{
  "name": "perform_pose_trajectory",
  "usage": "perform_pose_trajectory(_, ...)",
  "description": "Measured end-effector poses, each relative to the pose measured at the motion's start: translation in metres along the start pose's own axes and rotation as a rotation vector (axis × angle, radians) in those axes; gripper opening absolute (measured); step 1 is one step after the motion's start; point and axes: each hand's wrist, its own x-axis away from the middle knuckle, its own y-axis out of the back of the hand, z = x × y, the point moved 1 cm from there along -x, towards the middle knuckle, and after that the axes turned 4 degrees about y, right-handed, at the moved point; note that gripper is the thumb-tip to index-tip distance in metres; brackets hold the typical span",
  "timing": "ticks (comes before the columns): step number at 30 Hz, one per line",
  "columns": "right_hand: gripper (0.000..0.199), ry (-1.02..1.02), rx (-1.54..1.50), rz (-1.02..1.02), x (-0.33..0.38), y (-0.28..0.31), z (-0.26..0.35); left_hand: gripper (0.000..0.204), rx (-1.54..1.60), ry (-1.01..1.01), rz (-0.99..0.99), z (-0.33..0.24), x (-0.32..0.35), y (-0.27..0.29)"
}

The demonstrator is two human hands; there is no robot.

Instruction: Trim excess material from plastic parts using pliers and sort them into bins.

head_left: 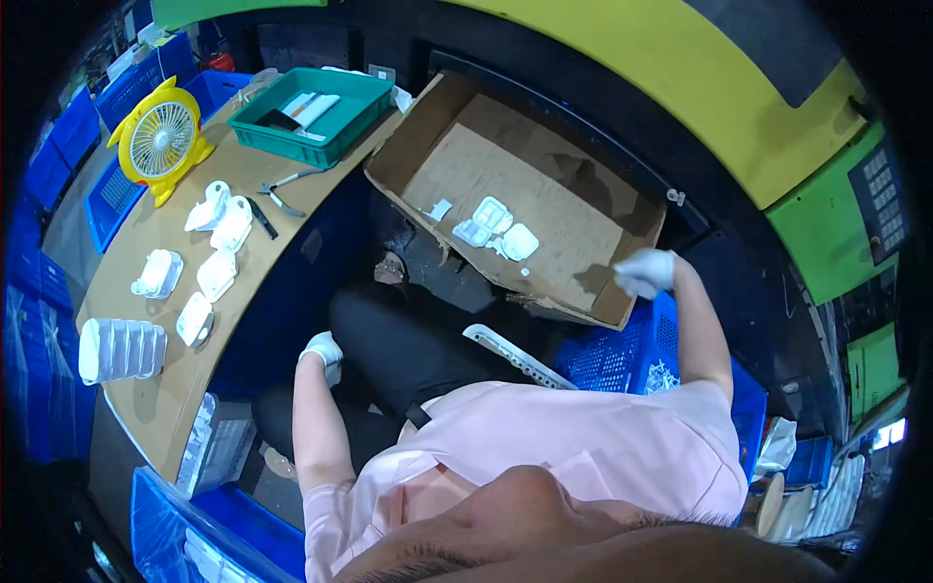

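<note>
My left hand (324, 351), in a white glove, rests curled on my dark trouser leg and holds nothing that I can see. My right hand (644, 271), also gloved, reaches out to the near right corner of an open cardboard box (544, 204) and is closed at its edge. Inside the box lie a few white moulded plastic parts (494, 226). A long white perforated plastic strip (515, 356) lies across my lap between both hands.
A curved wooden table (185, 360) on my left carries several white plastic parts (216, 274), a stack of white trays (119, 350), pliers (284, 185), a yellow fan (160, 139) and a green bin (313, 114). Blue crates (622, 355) stand around me.
</note>
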Motion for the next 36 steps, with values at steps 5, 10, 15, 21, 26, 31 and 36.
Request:
perform_pose_trajectory(5, 0.064, 0.482, 0.833, -0.319, -0.138, -0.038, 0.079, 0.047, 0.073, 0.024, -0.061, 0.011, 0.022, -0.006)
perform_pose_trajectory(10, 0.105, 0.321, 0.988, -0.346, -0.246, -0.068, 0.105, 0.058, 0.077, 0.124, -0.027, 0.015, 0.079, 0.002)
perform_pose_trajectory(15, 0.101, 0.349, 0.763, -0.516, -0.308, -0.094, 0.109, 0.059, 0.092, 0.212, -0.064, 0.056, 0.109, -0.028)
perform_pose_trajectory(21, 0.076, 0.429, 0.781, -0.384, -0.32, -0.121, 0.1, 0.059, 0.084, 0.313, 0.081, 0.058, 0.123, -0.049)
perform_pose_trajectory(26, 0.058, 0.443, 0.916, -0.318, -0.3, -0.129, 0.115, 0.056, 0.099, 0.36, 0.113, 0.04, 0.126, -0.046)
perform_pose_trajectory(31, 0.042, 0.412, 0.577, -0.596, -0.339, -0.158, 0.096, 0.056, 0.09, 0.244, 0.05, 0.04, 0.11, -0.043)
perform_pose_trajectory(36, 0.027, 0.954, 0.818, -0.573, -0.342, -0.146, 0.095, 0.045, 0.043, 0.222, -0.012, 0.022, 0.118, -0.02)
